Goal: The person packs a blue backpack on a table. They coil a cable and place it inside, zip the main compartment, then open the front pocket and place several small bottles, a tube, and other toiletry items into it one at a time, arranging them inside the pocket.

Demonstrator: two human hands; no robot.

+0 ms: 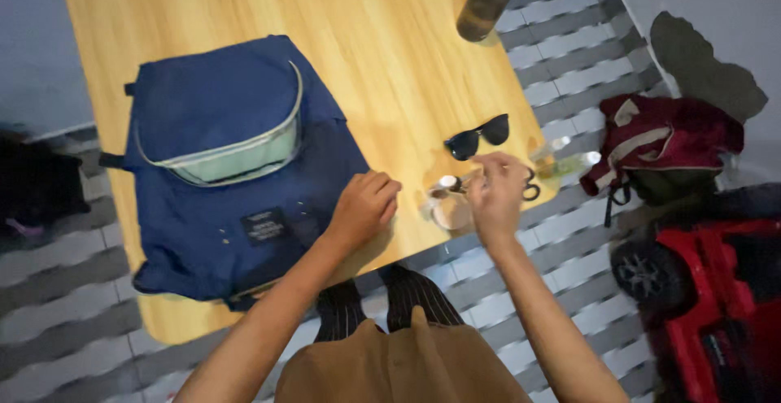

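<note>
Blue backpack [236,167] lies flat on the wooden table [366,29], top pocket unzipped, pale lining showing; contents not visible. Left hand [364,206] rests loosely curled on its right edge, gripping nothing. Right hand [496,191] pinches small scissors [529,187], black handles, near the table's edge; blurred, so the hold looks light. Sunglasses [477,135] lie just beyond. Dark bottle [488,0] stands at the far edge.

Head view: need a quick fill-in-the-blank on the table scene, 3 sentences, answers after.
1. The left hand rests on the ____ backpack.
2. The sunglasses lie on the wooden table, to the ____ of the backpack in the picture.
3. The right hand is over a pair of ____ near the table's edge.

Missing words: blue; right; scissors
</note>
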